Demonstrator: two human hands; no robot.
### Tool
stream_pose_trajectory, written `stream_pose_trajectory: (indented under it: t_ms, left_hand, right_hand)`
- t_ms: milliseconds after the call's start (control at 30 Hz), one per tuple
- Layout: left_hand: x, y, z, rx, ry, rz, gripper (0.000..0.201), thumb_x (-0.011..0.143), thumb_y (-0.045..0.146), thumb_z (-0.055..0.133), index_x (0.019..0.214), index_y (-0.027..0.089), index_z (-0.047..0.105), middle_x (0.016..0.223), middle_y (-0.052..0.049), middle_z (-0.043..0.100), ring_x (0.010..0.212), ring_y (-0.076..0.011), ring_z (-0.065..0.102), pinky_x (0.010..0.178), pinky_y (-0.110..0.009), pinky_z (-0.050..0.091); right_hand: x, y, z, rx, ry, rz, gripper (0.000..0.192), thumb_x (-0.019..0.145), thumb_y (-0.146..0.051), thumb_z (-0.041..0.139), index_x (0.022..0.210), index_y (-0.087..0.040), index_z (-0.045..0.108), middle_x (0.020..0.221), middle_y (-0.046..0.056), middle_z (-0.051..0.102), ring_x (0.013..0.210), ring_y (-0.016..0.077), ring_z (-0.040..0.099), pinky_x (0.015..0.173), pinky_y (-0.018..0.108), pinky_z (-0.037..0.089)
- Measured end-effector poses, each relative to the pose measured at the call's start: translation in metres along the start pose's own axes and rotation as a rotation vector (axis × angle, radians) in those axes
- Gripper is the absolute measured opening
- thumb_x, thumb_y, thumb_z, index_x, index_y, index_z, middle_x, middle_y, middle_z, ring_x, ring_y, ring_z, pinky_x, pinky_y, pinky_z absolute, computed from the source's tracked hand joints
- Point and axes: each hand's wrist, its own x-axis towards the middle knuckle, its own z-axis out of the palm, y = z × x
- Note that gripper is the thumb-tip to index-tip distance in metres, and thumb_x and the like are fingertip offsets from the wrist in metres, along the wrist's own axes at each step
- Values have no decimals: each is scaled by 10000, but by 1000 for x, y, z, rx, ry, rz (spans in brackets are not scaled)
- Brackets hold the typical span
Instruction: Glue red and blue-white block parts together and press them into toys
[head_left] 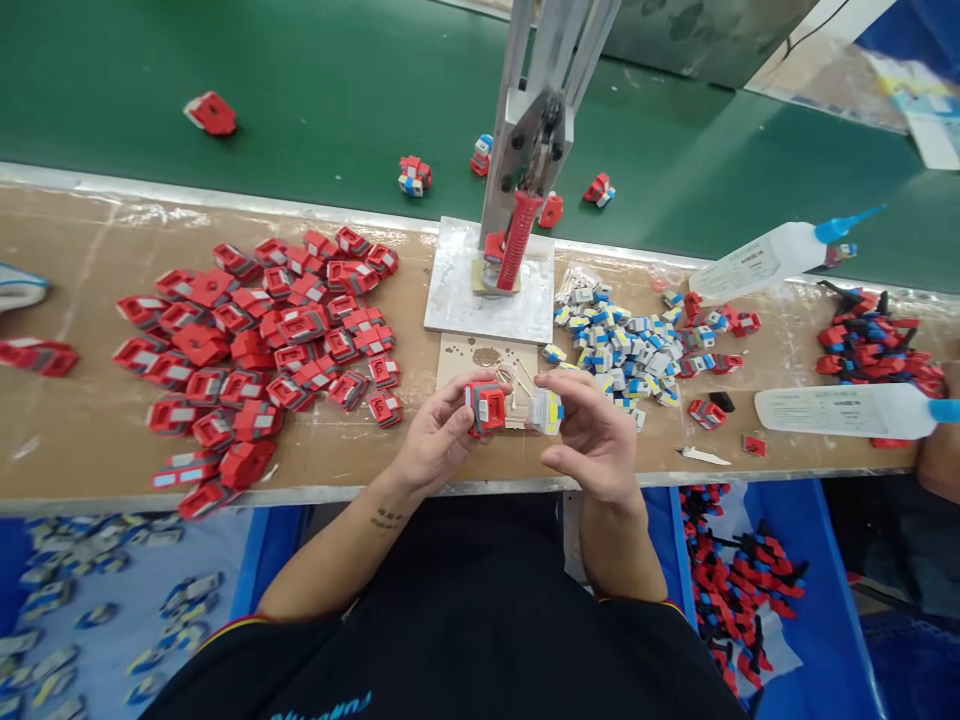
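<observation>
I see the left hand (439,435) pinching a small red piece (487,407) between the thumb and the fingers. The red piece has a little grey square on its front. The right hand (592,440) pinches a small white piece (545,411) with a blue and yellow side, held by the fingertips. The two pieces sit close side by side, but I see a small gap between them. Both are held up just above the front edge of the brown table (90,440).

Right behind the hands lies a little wooden plate (480,358) with cut-out shapes. Behind that stands a grey press (534,130) with a red handle (519,238), on a flat white base (457,290).

To the left of the hands is a big pile of red pieces (262,340). To the right is a pile of white and blue pieces (622,345). Farther right lie two white squeeze bottles with blue tips, one near the belt (765,258) and one near the table's front edge (847,410). A heap of red and black clips (874,340) lies between them.

Behind the table runs a green belt (300,90) with a few finished little toys on it. Below the table I see blue bins (810,560) holding more parts.
</observation>
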Motion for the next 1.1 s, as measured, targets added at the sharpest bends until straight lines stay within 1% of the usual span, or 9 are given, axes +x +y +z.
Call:
stream_pose_trajectory:
  t_ms: [100,200,367,567,700,833,967,1033,1100]
  left_hand:
    - [-2,0,0,-26,11,-27,599,746,597,932,1198,241,765,1114,-121,807,755,-151,724,619,-234,559]
    - [-3,-1,0,-4,18,-34,610,738,606,933,1193,235,769,1040,-103,805,735,-155,716,621,-246,567]
    - [-3,-5,-2,97,22,17,585,772,592,912,1201,221,766,960,-83,793,746,-163,725,633,-251,574]
    - [-6,1,-4,274,41,134,527,828,517,889,1236,200,784,976,-106,824,865,-221,782,703,-283,622]
    - [-10,15,-3,382,19,189,485,864,471,864,1251,187,789,1011,-112,833,922,-243,797,779,-318,651]
    - [-12,21,1,458,33,240,463,921,455,810,1297,193,747,1069,-108,826,939,-232,798,838,-329,660]
    - [-11,16,5,525,11,361,611,852,440,885,1371,229,642,1313,-147,766,1118,-259,781,944,-344,649]
    - [-9,13,4,589,-23,439,687,782,405,948,1366,234,631,1359,-151,745,1210,-277,756,1046,-359,616]
    - [-6,13,-1,652,-20,498,637,824,376,919,1374,227,634,1319,-143,759,1192,-268,764,1051,-356,613]
  right_hand:
    - [-5,-6,6,-99,5,-51,513,924,-345,808,1419,-328,673,1270,103,739,987,219,737,749,322,673]
    - [-4,-13,10,-249,-2,-132,554,929,-245,798,1452,-339,641,1248,88,777,1015,224,767,767,325,697]
    - [5,-22,6,-470,-140,-229,529,932,-195,784,1430,-330,667,1242,90,806,1097,260,797,933,394,699]
    - [9,-18,3,-473,-182,-260,494,922,-207,801,1392,-308,689,1178,95,829,1053,258,817,915,388,703]
    - [4,-10,11,-454,-106,-320,506,900,-196,825,1379,-297,695,1151,101,839,1016,256,829,883,378,711]
    - [-1,2,26,-492,65,-435,543,914,-210,814,1429,-284,657,1086,113,845,942,259,836,786,378,717]
    - [-1,10,40,-516,223,-499,537,904,-288,838,1412,-306,662,986,82,838,825,255,824,673,386,702]
    - [1,10,43,-507,261,-514,558,885,-264,855,1412,-292,671,977,85,833,835,257,819,678,383,699]
    - [3,10,42,-488,228,-525,571,901,-208,828,1443,-272,659,1010,99,831,892,255,819,730,373,702]
